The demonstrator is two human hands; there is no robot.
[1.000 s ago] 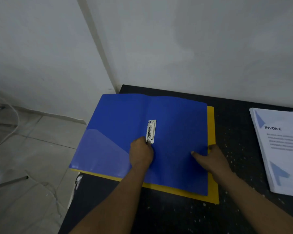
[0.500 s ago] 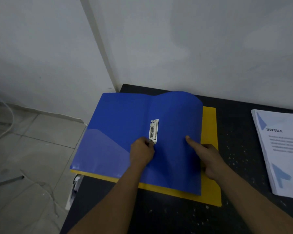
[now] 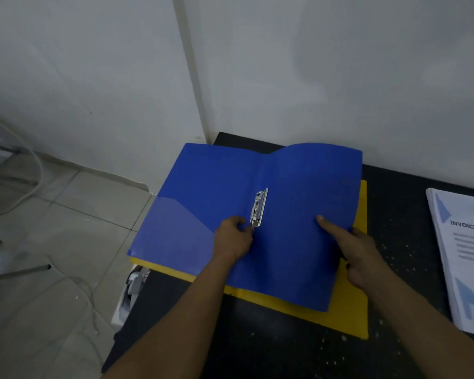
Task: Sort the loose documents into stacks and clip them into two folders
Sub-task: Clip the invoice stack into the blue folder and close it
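black table [image 3: 257, 351]: blue folder [image 3: 203, 192] open on yellow folder [image 3: 350, 318]; left hand [image 3: 234, 239] pinching clip [image 3: 259, 207], right hand [image 3: 359, 250] gripping lifted cover.

The invoice stack [image 3: 465, 258] runs off the right edge, its body text blurred beyond reading. A yellow folder [image 3: 348, 310] lies mostly hidden under the open blue folder [image 3: 203, 198]. The right hand [image 3: 359, 255] fingers disappear beneath the blue cover; the metal clip [image 3: 259, 207] detail is too small to tell

Left hand [image 3: 234, 237] pinches the blue folder's [image 3: 203, 198] metal clip [image 3: 258, 208]; right hand [image 3: 359, 253] lifts its flap.
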